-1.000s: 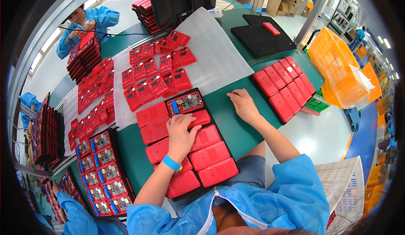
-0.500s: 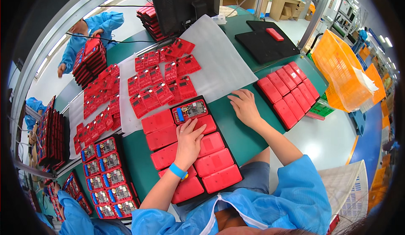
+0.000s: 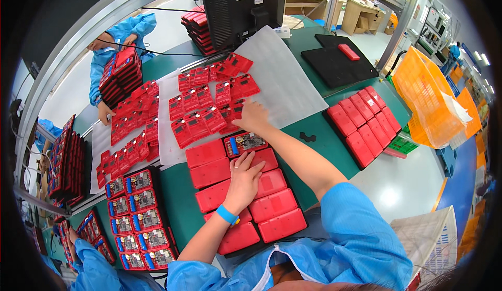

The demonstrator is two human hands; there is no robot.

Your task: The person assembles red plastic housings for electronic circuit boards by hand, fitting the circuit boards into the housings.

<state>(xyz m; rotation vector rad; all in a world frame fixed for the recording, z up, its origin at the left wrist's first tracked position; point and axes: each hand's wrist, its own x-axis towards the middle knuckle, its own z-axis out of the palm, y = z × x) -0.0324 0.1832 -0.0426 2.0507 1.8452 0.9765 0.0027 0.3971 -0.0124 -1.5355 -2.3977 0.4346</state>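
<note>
My left hand (image 3: 244,184) lies with fingers spread across the red cases (image 3: 214,196) in the black tray before me. Just beyond its fingertips, one open red case (image 3: 244,143) shows a circuit board and a blue cylindrical part; the other cases show plain red faces. My right hand (image 3: 253,117) is stretched out over the white sheet, thumb and forefinger apart at the edge of a loose red cover (image 3: 238,106). Several more red covers with cutouts (image 3: 197,123) lie in rows there. A small black flat piece (image 3: 307,137) rests on the green table (image 3: 308,158).
At right stands a tray of plain red cases (image 3: 363,126), near an orange basket (image 3: 426,100). A tray of open cases with boards (image 3: 137,219) is at left. Beyond the sheet (image 3: 282,77) are a monitor (image 3: 243,11) and black panels (image 3: 340,63). A co-worker (image 3: 125,32) handles stacked trays.
My right hand has moved left and forward, from the green table to the loose covers. The small black piece now shows where that hand was. My left hand stays on the cases.
</note>
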